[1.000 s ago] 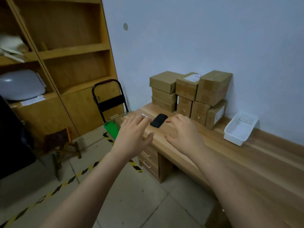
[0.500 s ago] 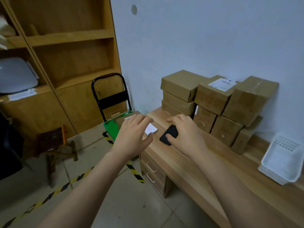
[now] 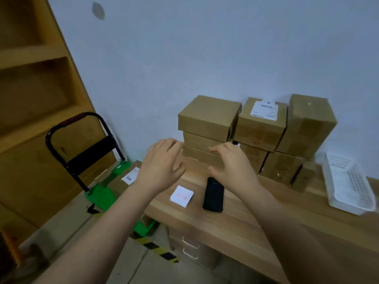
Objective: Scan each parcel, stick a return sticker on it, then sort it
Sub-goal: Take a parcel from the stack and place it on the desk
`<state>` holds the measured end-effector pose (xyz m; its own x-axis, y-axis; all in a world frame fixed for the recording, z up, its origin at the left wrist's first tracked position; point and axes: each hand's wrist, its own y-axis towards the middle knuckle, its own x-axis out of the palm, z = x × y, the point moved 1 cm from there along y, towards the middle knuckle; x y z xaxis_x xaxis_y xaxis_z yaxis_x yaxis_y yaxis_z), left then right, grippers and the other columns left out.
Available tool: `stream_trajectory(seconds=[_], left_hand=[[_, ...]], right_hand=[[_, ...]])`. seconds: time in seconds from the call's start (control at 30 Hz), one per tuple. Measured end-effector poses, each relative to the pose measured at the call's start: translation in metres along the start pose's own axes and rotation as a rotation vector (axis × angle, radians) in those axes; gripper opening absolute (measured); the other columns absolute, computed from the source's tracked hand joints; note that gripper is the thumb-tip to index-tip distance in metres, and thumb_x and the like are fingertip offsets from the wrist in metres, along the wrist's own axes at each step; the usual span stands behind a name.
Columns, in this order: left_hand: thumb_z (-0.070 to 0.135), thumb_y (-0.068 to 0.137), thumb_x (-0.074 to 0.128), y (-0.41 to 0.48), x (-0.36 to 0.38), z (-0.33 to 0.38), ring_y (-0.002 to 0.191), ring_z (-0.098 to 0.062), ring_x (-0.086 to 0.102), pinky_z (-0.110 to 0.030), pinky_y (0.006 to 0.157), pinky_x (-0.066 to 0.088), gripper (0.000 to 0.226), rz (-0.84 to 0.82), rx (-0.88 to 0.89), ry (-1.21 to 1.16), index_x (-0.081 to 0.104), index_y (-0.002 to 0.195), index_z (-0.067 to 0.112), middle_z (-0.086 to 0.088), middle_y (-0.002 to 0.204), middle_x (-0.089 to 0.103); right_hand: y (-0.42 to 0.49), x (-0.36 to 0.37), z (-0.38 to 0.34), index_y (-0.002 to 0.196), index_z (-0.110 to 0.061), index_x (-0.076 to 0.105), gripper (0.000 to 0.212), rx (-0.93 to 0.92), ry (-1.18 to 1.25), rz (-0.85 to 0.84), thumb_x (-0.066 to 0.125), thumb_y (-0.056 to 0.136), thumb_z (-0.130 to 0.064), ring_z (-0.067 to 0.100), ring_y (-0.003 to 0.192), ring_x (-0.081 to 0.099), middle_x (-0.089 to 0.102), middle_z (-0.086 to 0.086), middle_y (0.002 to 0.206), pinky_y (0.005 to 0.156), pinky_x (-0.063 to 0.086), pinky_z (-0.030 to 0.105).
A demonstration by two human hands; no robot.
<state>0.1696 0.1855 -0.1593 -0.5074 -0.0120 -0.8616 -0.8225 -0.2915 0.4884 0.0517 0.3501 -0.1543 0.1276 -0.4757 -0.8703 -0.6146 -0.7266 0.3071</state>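
Several brown cardboard parcels (image 3: 209, 117) stand stacked against the wall at the back of the wooden desk (image 3: 235, 226). One parcel in the middle stack carries a white shipping label (image 3: 264, 110). A black handheld scanner (image 3: 214, 194) lies on the desk, and a small white pad of return stickers (image 3: 181, 195) with red print lies to its left. My left hand (image 3: 162, 165) and my right hand (image 3: 231, 162) hover above the desk with fingers spread, just in front of the left stack of parcels. Neither hand holds anything.
A white plastic basket (image 3: 346, 183) sits on the desk at the right. A green hand trolley (image 3: 102, 193) with a black handle stands on the floor left of the desk, a labelled parcel (image 3: 127, 177) on it. Wooden shelving (image 3: 41, 95) fills the left side. Drawers (image 3: 190, 247) are under the desk.
Both hands have lifted off the scanner and sticker pad and moved forward toward the left stack of parcels. The view has come closer to the desk.
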Motion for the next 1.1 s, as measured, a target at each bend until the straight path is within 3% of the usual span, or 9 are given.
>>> stream_trajectory(seconds=[0.3, 0.53, 0.73, 0.83, 1.0, 1.1], left_hand=[[0.025, 0.081, 0.067, 0.073, 0.062, -0.049, 0.101, -0.022, 0.057, -0.036, 0.086, 0.042, 0.033, -0.031, 0.127, -0.118, 0.062, 0.113, 0.016, 0.001, 0.107, 0.06], [0.03, 0.084, 0.067, 0.143, 0.103, -0.081, 0.099, -0.021, 0.057, -0.038, 0.087, 0.044, 0.034, -0.073, 0.172, -0.113, 0.061, 0.114, 0.016, 0.001, 0.107, 0.059], [0.032, 0.085, 0.068, 0.183, 0.135, -0.102, 0.1, -0.023, 0.057, -0.038, 0.087, 0.044, 0.038, -0.126, 0.14, -0.162, 0.06, 0.117, 0.015, -0.002, 0.11, 0.06], [0.038, 0.085, 0.067, 0.203, 0.15, -0.113, 0.112, -0.023, 0.05, -0.036, 0.094, 0.042, 0.049, -0.166, 0.086, -0.208, 0.052, 0.127, 0.016, -0.004, 0.124, 0.053], [0.049, 0.077, 0.074, 0.238, 0.178, -0.142, 0.137, -0.026, 0.027, -0.043, 0.11, 0.033, 0.09, -0.242, -0.04, -0.313, 0.028, 0.146, 0.014, -0.007, 0.15, 0.027], [0.057, 0.069, 0.077, 0.256, 0.198, -0.163, 0.143, -0.024, 0.021, -0.045, 0.112, 0.031, 0.114, -0.387, -0.16, -0.381, 0.01, 0.153, 0.016, -0.005, 0.157, 0.017]], right_hand=[[0.068, 0.041, 0.026, 0.132, -0.026, 0.051, 0.048, 0.162, -0.039, 0.047, 0.067, 0.086, -0.029, 0.01, 0.119, 0.042, 0.05, -0.008, 0.125, 0.1, 0.035, 0.025], [0.132, 0.056, 0.066, 0.133, -0.022, 0.051, 0.051, 0.245, -0.011, 0.069, 0.068, 0.085, -0.028, 0.011, 0.119, 0.044, 0.051, -0.006, 0.125, 0.103, 0.04, 0.031], [0.167, 0.071, 0.094, 0.138, -0.02, 0.043, 0.062, 0.406, -0.026, 0.106, 0.07, 0.084, -0.027, 0.01, 0.113, 0.045, 0.05, -0.004, 0.125, 0.093, 0.037, 0.019], [0.18, 0.079, 0.103, 0.143, -0.019, 0.036, 0.07, 0.512, -0.013, 0.135, 0.072, 0.083, -0.026, 0.017, 0.125, 0.041, 0.042, 0.002, 0.136, 0.101, 0.038, 0.027], [0.2, 0.096, 0.111, 0.15, -0.016, 0.021, 0.084, 0.661, 0.052, 0.128, 0.072, 0.084, -0.026, 0.021, 0.134, 0.036, 0.033, 0.006, 0.147, 0.107, 0.037, 0.033], [0.209, 0.107, 0.111, 0.153, -0.017, 0.011, 0.095, 0.764, 0.105, 0.132, 0.073, 0.083, -0.029, 0.022, 0.137, 0.035, 0.029, 0.007, 0.152, 0.107, 0.036, 0.033]])
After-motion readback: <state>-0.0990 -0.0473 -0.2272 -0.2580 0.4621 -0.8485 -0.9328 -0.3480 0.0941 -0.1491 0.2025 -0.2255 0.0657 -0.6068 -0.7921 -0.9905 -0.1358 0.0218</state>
